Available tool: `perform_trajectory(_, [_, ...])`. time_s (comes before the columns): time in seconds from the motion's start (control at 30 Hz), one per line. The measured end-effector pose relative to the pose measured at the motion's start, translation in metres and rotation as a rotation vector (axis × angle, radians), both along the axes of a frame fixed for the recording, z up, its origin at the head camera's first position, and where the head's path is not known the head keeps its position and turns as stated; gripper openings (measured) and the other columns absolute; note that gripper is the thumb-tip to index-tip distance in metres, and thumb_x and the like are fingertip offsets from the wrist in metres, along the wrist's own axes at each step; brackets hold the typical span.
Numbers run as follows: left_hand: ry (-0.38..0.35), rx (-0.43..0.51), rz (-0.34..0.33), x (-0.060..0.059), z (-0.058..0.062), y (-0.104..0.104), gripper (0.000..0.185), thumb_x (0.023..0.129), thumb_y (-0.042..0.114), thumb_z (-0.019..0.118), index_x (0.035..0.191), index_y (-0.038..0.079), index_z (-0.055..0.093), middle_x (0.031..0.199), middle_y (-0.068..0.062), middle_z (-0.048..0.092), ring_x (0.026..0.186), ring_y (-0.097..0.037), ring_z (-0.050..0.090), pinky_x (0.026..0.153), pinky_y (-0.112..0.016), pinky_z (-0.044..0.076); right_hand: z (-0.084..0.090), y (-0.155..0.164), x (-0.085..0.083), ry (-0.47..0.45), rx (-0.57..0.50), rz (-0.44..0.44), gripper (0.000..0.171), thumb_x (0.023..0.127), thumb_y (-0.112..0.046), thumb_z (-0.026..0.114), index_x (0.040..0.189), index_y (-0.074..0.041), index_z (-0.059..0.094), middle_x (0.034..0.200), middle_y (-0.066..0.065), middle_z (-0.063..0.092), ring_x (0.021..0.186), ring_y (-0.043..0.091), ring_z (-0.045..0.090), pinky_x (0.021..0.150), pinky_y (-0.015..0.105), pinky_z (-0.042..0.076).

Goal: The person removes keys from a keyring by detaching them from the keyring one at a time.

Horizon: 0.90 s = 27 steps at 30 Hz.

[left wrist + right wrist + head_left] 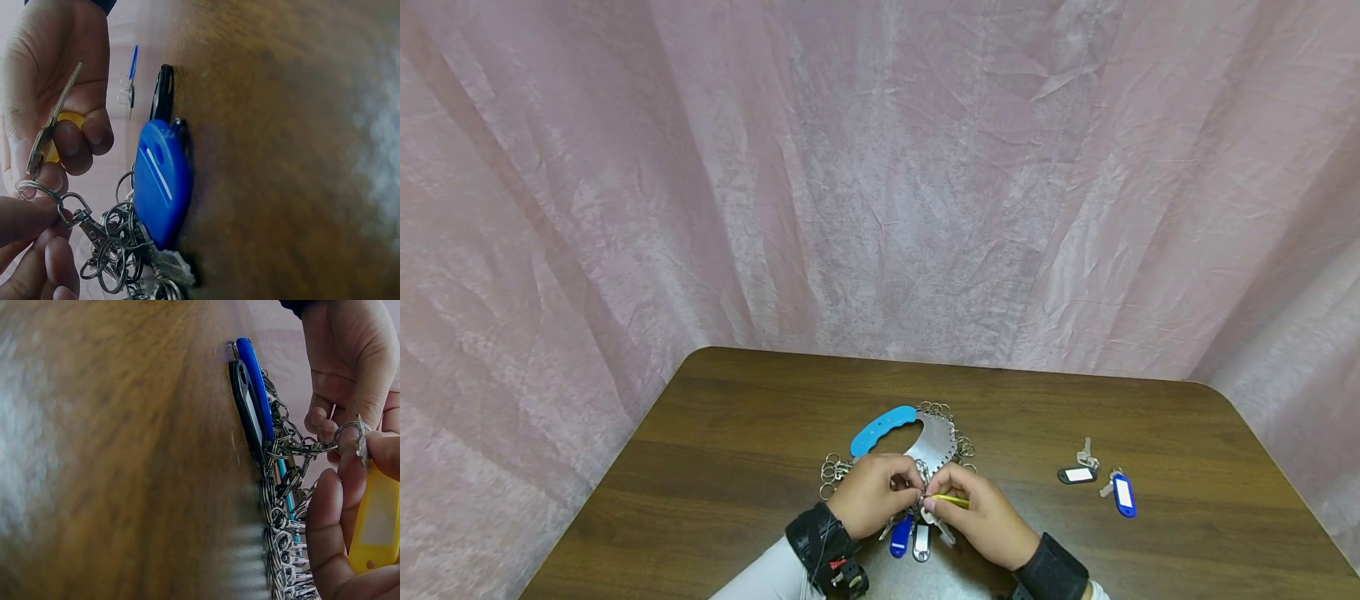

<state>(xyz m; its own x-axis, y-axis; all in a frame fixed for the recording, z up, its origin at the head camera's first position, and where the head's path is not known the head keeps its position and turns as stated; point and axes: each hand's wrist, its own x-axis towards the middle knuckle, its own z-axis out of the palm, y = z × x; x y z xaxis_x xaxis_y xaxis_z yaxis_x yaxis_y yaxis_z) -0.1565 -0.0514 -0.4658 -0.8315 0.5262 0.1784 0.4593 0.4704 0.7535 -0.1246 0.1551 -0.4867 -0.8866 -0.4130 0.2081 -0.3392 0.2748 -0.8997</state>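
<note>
My left hand (876,493) pinches a small metal split ring (37,185) linked to a snap hook (87,224). Close beside it, my right hand (988,515) holds a yellow key tag (378,515) between thumb and fingers. A silver key (53,128) hangs at the ring, next to the yellow tag. Under and beyond both hands lies a curved metal key holder (936,442) with a light blue grip (880,427) and many ringed snap hooks along its edge. Below the hands, a blue key tag (900,537) and a black key tag (921,544) lie on the table.
To the right on the brown wooden table (1187,467) lie a black-framed tag (1077,475) and a blue tag (1123,496), each with a key. More hook rings (831,475) spread left of the left hand. Pink curtain (880,183) hangs behind the table's far edge.
</note>
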Motion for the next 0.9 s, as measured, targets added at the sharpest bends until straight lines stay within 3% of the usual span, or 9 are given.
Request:
perform_trajectory(0.67, [0.042,0.000,-0.024,-0.0003,-0.0003,0.0002,0.014,0.085,0.005,0.075,0.080,0.018,0.071,0.082,0.006,0.067,0.073,0.006,0.053,0.067,-0.015,0.048,-0.0012,0.0015,-0.0005,-0.020,-0.007,-0.007,0.009,0.097,-0.019,0.066,0.101,-0.012,0.061,0.092,0.005,0.067,0.087,0.001,0.061,0.082,0.022,0.052])
perform_trajectory(0.9, [0.045,0.003,-0.025,0.0000,-0.0014,-0.0001,0.014,0.084,0.005,0.075,0.081,0.018,0.072,0.082,0.006,0.069,0.073,0.006,0.053,0.068,-0.015,0.049,-0.0037,0.0015,-0.0016,-0.071,-0.079,0.041,0.011,0.098,-0.014,0.064,0.103,-0.005,0.059,0.089,0.012,0.063,0.076,0.004,0.062,0.070,0.023,0.055])
